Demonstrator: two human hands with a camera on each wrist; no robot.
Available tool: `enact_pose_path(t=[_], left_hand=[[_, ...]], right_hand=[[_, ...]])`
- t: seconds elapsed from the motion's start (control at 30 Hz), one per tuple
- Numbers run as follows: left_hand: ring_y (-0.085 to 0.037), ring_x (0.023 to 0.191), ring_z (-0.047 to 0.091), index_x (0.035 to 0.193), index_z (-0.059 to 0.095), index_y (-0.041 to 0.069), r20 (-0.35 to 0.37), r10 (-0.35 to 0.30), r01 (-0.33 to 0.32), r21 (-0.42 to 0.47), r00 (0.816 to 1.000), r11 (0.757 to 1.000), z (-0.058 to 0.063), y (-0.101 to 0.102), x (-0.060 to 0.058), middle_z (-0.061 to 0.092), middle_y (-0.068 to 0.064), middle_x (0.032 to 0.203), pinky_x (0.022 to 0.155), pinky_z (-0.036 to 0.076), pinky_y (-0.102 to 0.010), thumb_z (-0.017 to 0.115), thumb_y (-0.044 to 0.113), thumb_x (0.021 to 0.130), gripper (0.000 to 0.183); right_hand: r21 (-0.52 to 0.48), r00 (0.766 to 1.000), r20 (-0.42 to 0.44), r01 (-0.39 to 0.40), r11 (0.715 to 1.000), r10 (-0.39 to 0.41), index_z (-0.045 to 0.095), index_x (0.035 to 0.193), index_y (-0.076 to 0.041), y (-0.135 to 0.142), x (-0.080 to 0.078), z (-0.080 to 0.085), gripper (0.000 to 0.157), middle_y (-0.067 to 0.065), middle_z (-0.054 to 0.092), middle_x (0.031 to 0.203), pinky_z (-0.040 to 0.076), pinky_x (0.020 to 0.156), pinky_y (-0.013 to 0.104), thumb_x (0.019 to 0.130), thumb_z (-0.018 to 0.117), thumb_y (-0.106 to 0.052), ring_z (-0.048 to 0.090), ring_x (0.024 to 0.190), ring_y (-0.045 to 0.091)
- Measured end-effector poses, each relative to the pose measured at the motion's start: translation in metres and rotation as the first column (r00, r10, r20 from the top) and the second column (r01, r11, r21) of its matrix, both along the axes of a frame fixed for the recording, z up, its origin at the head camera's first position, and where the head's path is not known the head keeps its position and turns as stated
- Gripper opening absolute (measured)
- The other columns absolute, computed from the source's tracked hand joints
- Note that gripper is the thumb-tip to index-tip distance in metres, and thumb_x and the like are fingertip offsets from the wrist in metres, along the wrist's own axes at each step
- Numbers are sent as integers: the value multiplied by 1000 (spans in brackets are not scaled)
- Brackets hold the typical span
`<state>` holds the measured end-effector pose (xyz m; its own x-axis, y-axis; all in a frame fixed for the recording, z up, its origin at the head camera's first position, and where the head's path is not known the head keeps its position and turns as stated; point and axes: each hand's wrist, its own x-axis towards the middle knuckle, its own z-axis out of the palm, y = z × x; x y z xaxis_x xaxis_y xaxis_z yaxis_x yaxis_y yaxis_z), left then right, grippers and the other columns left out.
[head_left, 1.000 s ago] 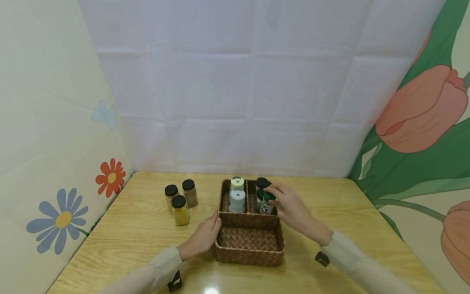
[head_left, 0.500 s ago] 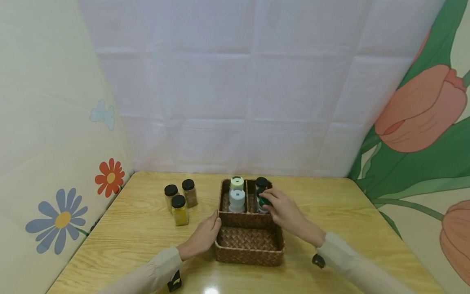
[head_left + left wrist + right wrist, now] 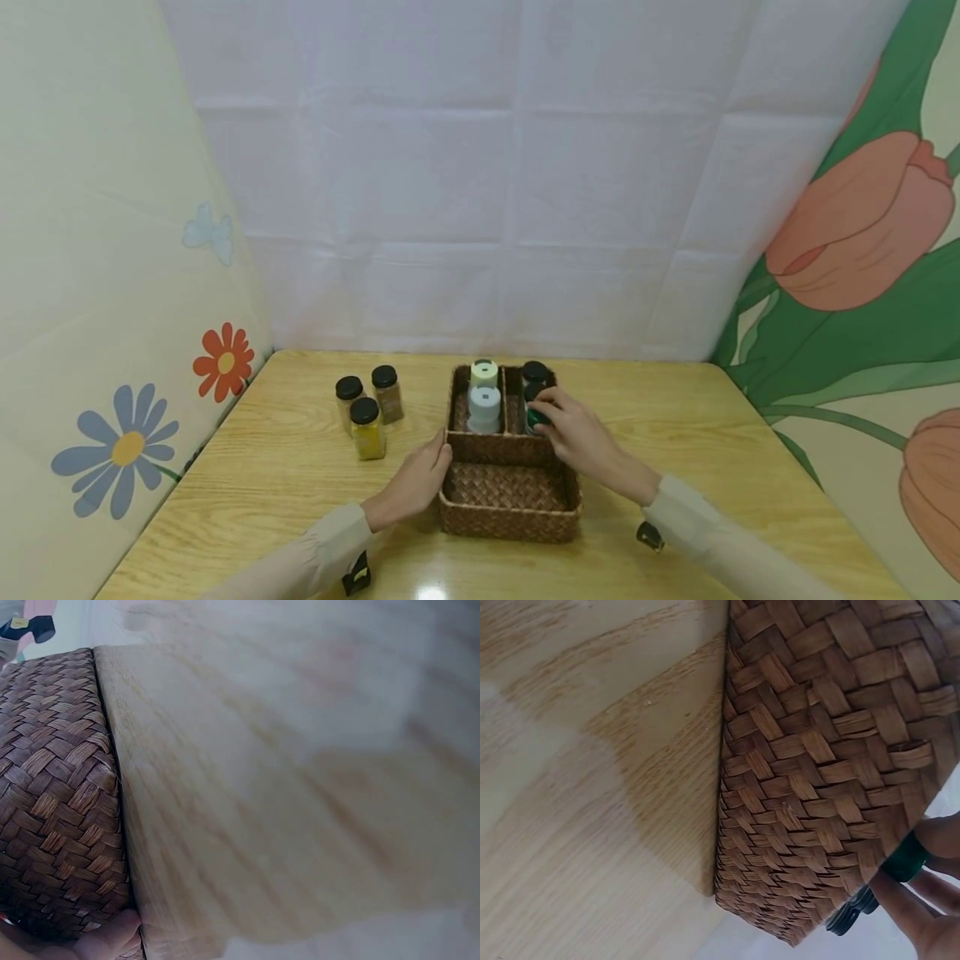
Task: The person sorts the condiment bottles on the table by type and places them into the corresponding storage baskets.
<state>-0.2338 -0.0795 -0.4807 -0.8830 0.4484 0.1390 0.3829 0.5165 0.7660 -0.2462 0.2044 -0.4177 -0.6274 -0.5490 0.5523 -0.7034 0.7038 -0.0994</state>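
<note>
My left hand (image 3: 411, 483) rests against the left side of a brown woven basket (image 3: 510, 527), its fingertips on the outer wall in the left wrist view. The basket has two small back compartments and a wide front one. My right hand (image 3: 588, 446) pinches the green cap (image 3: 534, 418) of a small spice bottle in the back right compartment; the bottle's body is mostly hidden. Behind it stand two black-capped bottles (image 3: 534, 375). In the right wrist view, fingers (image 3: 904, 907) hold the green cap above the basket rim.
Three black-lidded spice jars, one with yellow contents (image 3: 369, 437), stand left of the basket on the wooden table (image 3: 675, 400). Two upright containers, one with a pale blue top (image 3: 484, 402) and one yellowish (image 3: 484, 372), fill the back left compartment.
My right hand has moved slightly left and down, lowering the green-capped bottle deeper into the back right compartment. My left hand and the basket have stayed in place.
</note>
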Motion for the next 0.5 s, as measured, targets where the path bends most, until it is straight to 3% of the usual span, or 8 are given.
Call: enact_pose_path(t=[0.13, 0.5], left_hand=[[-42, 139, 32, 151, 19, -13, -7, 4, -4, -5, 1000, 1000, 0, 1, 0, 27, -31, 153, 109, 31, -55, 23, 32, 112, 60], [-41, 140, 31, 151, 19, -13, -12, 6, -6, -4, 1000, 1000, 2, 1, 1, 26, -31, 153, 109, 31, -55, 24, 31, 111, 59]], right_hand=[[-9, 1000, 2, -1, 1000, 1, 70, 115, 4, 0, -1, -3, 32, 12, 59, 109, 51, 61, 27, 84, 78, 0, 60, 78, 15], [3, 1000, 6, 6, 1000, -6, 69, 116, 4, -1, 0, -7, 34, 12, 58, 108, 51, 61, 26, 83, 78, 0, 59, 76, 15]])
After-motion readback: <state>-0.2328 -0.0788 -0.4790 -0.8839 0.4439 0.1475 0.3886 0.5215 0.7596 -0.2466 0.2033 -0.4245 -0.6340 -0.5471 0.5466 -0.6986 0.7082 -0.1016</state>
